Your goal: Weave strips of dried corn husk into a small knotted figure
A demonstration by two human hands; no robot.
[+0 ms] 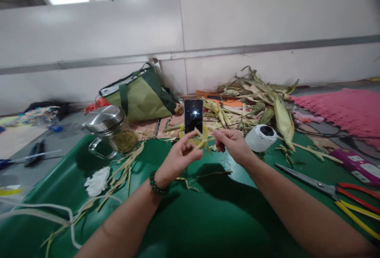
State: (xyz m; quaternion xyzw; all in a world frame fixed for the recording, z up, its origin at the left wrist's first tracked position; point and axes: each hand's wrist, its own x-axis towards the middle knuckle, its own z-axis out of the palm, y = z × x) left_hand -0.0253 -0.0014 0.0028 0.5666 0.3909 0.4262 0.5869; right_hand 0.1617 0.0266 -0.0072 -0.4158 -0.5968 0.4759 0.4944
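Note:
My left hand point(182, 153), with a dark green bead bracelet at its wrist, is closed on a small woven piece of pale yellow corn husk strips point(202, 140). Several strip ends stick out from it at different angles. To the right, my right hand point(230, 142) pinches the end of a strip that reaches toward the woven piece. Both hands are held above the green mat point(213, 218). Right behind them a phone point(193, 114) stands upright in a yellow holder. Below the hands, a thin twisted husk strand point(208, 175) lies on the mat.
A glass jug with steel lid point(108, 131), crumpled tissue point(97, 181) and loose husk strips lie left. Right are a white thread spool point(261, 138), scissors point(320, 186) with red and yellow handles and a purple can point(358, 167). A husk heap point(258, 95) and green bag point(142, 95) stand behind.

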